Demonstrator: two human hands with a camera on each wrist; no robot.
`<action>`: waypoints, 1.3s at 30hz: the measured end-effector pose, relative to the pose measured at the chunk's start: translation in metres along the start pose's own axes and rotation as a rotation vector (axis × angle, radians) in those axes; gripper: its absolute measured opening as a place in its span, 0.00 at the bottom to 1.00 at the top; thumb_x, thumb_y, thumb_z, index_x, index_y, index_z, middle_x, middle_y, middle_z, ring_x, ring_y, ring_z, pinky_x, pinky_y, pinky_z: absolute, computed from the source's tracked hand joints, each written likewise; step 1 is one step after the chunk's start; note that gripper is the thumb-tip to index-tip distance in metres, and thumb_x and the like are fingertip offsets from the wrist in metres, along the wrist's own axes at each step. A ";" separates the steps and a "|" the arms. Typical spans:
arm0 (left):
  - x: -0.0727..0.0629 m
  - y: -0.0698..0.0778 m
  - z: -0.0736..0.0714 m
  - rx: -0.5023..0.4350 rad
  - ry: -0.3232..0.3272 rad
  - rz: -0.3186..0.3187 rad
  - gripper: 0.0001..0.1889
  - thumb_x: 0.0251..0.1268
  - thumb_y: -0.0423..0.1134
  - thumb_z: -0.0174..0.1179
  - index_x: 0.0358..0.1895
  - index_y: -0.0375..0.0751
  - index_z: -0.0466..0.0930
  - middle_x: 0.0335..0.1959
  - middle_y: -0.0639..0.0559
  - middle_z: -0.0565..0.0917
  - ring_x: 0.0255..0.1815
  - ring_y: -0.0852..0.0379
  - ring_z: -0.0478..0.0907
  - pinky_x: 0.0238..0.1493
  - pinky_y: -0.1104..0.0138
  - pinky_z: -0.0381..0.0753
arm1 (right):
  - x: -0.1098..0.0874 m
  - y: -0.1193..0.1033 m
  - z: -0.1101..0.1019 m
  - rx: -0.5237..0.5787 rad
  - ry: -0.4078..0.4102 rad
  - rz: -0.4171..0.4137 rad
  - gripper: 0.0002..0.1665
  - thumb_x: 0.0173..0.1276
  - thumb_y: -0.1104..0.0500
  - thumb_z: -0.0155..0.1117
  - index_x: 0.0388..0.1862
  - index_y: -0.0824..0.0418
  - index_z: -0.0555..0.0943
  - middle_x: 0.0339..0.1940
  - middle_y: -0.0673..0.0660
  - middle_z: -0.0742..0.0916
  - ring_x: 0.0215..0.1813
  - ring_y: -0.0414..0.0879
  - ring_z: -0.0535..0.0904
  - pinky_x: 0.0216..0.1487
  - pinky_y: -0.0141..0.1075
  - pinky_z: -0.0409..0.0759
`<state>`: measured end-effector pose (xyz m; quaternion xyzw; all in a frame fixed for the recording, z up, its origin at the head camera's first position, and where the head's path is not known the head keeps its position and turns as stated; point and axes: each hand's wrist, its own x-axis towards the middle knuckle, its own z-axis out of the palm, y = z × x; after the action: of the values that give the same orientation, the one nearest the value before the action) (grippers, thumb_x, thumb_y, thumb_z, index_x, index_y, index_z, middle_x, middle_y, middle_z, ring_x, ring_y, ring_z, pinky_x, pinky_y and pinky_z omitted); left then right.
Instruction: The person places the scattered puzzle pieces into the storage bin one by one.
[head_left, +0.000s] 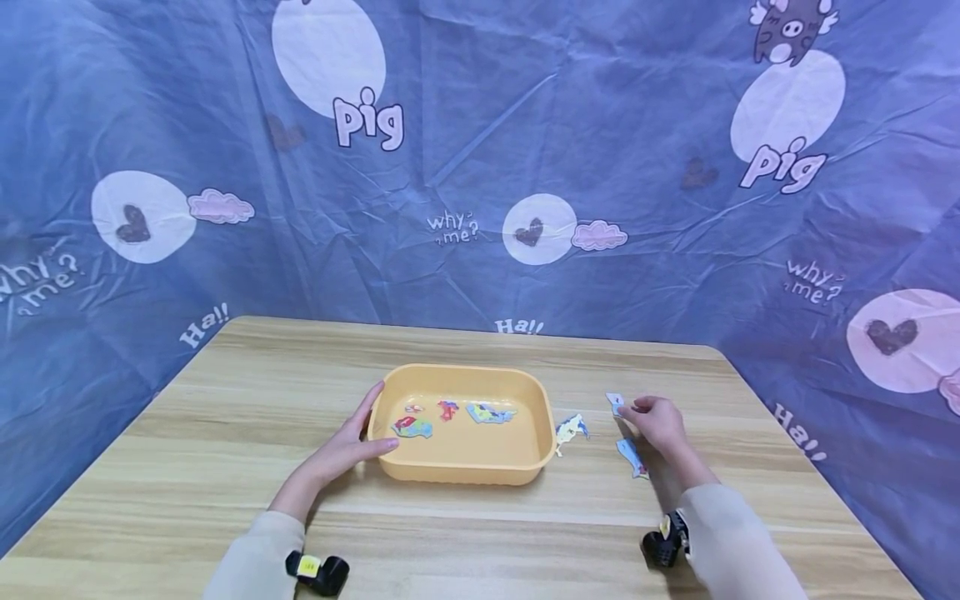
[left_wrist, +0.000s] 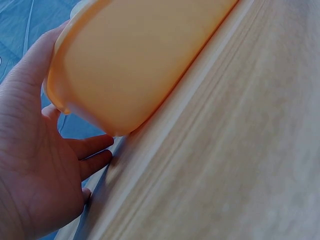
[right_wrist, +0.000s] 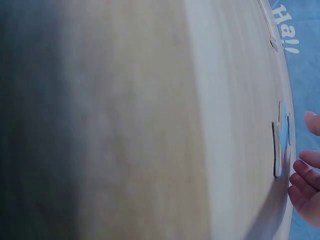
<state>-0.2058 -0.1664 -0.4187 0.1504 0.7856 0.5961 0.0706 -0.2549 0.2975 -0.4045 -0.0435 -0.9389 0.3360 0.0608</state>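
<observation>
My left hand [head_left: 341,454] holds the left end of a yellow-orange plastic tray [head_left: 465,475], its thumb along the near rim and its fingers round the end wall. In the tray lie several flat, map-like puzzle pieces, among them a red-and-green piece [head_left: 412,427], a small red piece [head_left: 447,409] and a blue-yellow piece [head_left: 491,414]. My right hand [head_left: 660,425] is above the table, fingertips at a small light-blue piece [head_left: 615,403]. In the right wrist view its thumb and index fingertips are apart. A longer blue piece [head_left: 632,458] lies just nearer.
A cream-and-blue piece [head_left: 572,430] lies against the tray's right side. The wooden table [head_left: 465,550] ends in front of a blue printed cloth [head_left: 450,283], which also hangs at both sides.
</observation>
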 end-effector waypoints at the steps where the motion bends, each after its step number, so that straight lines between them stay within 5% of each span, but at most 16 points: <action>1: 0.000 0.000 0.000 0.000 0.000 -0.001 0.47 0.49 0.44 0.62 0.67 0.57 0.37 0.67 0.44 0.38 0.65 0.46 0.35 0.59 0.47 0.37 | 0.000 0.000 0.002 0.000 0.002 0.001 0.28 0.56 0.55 0.60 0.44 0.79 0.72 0.39 0.72 0.78 0.38 0.56 0.73 0.38 0.44 0.73; 6: 0.000 0.001 0.000 0.006 0.002 -0.001 0.47 0.48 0.44 0.62 0.67 0.57 0.37 0.67 0.45 0.39 0.65 0.46 0.36 0.59 0.48 0.37 | 0.001 0.001 0.009 -0.040 0.044 -0.009 0.24 0.53 0.55 0.63 0.38 0.77 0.76 0.34 0.69 0.80 0.33 0.53 0.73 0.31 0.41 0.74; 15: 0.001 0.000 0.001 0.000 -0.008 0.001 0.47 0.49 0.44 0.61 0.67 0.56 0.37 0.67 0.44 0.38 0.65 0.46 0.36 0.59 0.48 0.37 | 0.001 0.003 0.016 -0.114 0.096 -0.023 0.25 0.51 0.53 0.64 0.36 0.76 0.77 0.39 0.71 0.75 0.42 0.62 0.66 0.41 0.49 0.66; 39: 0.001 0.001 -0.001 -0.013 -0.011 -0.005 0.47 0.50 0.44 0.61 0.68 0.54 0.36 0.67 0.44 0.38 0.65 0.46 0.35 0.59 0.48 0.37 | 0.005 0.002 0.026 -0.151 0.183 0.015 0.24 0.54 0.55 0.61 0.37 0.77 0.75 0.38 0.71 0.74 0.42 0.61 0.63 0.43 0.49 0.62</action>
<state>-0.2065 -0.1664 -0.4176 0.1512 0.7816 0.6002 0.0773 -0.2639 0.2836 -0.4249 -0.0855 -0.9516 0.2595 0.1404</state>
